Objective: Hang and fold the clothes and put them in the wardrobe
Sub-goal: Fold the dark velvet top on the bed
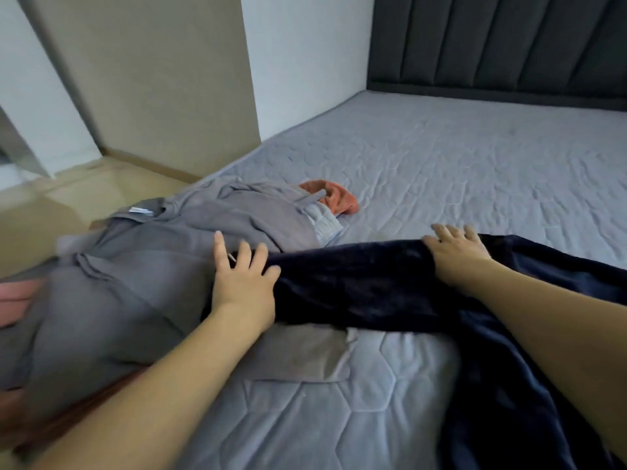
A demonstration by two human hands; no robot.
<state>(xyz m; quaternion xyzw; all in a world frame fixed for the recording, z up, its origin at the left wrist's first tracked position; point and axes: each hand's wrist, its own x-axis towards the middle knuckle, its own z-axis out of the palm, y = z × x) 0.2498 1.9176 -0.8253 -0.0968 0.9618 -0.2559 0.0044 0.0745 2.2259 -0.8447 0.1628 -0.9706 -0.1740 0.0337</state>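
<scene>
A dark navy velvety garment (356,286) lies across the bed, one long part stretched leftward over a pile of grey clothes (135,266). My left hand (242,283) lies flat with spread fingers on the left end of that navy part. My right hand (456,249) presses flat on the navy cloth further right, fingers straight. An orange garment (339,198) and a pale striped piece (324,220) peek out behind the grey pile. A pink cloth (17,300) shows at the far left edge.
The bed's grey quilted mattress (475,164) stretches back to a dark padded headboard (492,45). A beige panel (152,79) and white wall stand at the left, with pale wooden floor (51,205) beside the bed.
</scene>
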